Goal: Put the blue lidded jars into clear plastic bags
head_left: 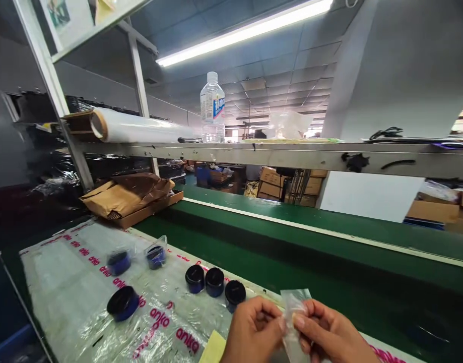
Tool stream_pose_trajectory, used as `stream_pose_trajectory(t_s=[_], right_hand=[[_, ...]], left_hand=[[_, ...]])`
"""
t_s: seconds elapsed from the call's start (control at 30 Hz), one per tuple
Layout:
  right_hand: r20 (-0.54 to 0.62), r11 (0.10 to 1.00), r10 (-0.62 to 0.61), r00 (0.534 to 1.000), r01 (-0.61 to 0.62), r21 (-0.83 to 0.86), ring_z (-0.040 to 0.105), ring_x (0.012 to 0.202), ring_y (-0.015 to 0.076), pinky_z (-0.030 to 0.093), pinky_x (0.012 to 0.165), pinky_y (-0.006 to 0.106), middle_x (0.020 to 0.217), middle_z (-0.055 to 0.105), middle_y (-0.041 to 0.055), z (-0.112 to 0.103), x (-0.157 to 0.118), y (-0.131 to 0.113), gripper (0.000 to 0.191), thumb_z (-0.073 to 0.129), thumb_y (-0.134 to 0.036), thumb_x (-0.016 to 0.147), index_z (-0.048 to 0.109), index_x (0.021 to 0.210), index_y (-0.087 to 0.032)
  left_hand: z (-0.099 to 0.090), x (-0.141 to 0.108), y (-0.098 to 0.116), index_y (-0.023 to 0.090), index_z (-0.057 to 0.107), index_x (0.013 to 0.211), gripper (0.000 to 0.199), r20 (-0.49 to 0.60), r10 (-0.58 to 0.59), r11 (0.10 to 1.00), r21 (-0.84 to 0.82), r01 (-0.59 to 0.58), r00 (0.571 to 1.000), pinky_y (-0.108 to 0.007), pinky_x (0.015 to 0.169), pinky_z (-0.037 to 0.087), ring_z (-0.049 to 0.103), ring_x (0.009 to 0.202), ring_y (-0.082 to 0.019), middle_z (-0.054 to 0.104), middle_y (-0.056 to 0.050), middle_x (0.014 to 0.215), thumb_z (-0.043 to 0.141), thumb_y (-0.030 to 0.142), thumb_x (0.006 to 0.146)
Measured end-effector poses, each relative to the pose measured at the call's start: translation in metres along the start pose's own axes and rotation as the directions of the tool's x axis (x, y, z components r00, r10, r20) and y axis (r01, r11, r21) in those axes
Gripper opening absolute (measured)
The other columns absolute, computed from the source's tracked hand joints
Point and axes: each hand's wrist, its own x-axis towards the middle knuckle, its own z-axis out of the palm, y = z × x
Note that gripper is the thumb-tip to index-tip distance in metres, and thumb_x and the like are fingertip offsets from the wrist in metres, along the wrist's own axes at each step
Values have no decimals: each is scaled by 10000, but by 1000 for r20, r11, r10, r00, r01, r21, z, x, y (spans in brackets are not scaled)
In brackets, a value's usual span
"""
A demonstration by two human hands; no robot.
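Observation:
Between my two hands, low at the right of the head view, is a small clear plastic bag. My left hand pinches its left edge, while the fingers of my right hand are closed on its right side. Just beyond my left hand, three round black-topped blue caps stand in a row on a plastic sheet. A larger cap of the same colours sits further left. Two more blue caps behind it have clear plastic around them. A yellow paper lies beside my left wrist.
A green conveyor belt runs behind the printed sheet. Brown paper in a cardboard tray sits at the back left. Above, a shelf carries a water bottle and a film roll.

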Motion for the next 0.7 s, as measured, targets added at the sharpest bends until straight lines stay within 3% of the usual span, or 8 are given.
stream_pose_trajectory(t_s=[0.07,0.17,0.27,0.37,0.43,0.53,0.7], right_hand=[[-75,979,-100,992,85,-187,537,507,149,428,479,246,571,623,-8,6,22,-4,444,743,-627,761,582,755,-213],[-144,872,-287,947,196,-449,609,573,198,461,521,279,611,668,9,16,52,-13,341,632,-561,844,601,771,-230],[-145,793,-421,896,285,-539,657,684,234,477,624,318,721,702,20,33,80,-18,329,547,-558,907,621,843,-244],[-158,737,-518,841,344,-582,644,771,254,451,713,348,820,699,36,52,104,-9,339,506,-560,929,624,870,-248],[-153,714,-540,828,354,-604,637,784,264,441,728,358,844,699,49,62,115,4,331,509,-542,924,630,856,-241],[-125,707,-521,844,345,-618,647,751,263,449,701,349,806,701,47,69,121,29,289,533,-491,899,632,819,-232],[-33,684,-475,879,346,-642,649,674,224,452,627,301,728,701,14,63,111,47,243,517,-388,916,639,781,-226]], left_hand=[[-19,7,-3,144,688,845,124,-146,87,969,244,-50,985,-221,574,500,686,644,-174,728,-52,721,589,218,854],[-49,20,0,187,693,837,145,-228,227,886,452,-104,947,-242,645,482,680,707,-175,731,-28,776,556,173,881],[-73,36,6,216,688,923,168,-268,355,772,624,-119,896,-270,713,456,675,769,-185,725,-14,838,530,159,930],[-85,49,5,213,661,967,163,-301,433,670,738,-80,850,-290,743,455,674,810,-202,714,-21,873,509,155,965],[-88,51,-1,208,648,936,148,-290,466,608,791,-64,836,-303,762,463,666,855,-216,698,-29,911,519,141,962],[-90,42,-14,205,639,896,182,-235,493,523,849,-70,838,-319,772,475,649,888,-225,664,-35,946,507,93,955],[-94,17,-32,217,618,880,218,-106,495,417,899,-130,862,-309,732,478,651,842,-209,661,-4,881,498,51,952]])
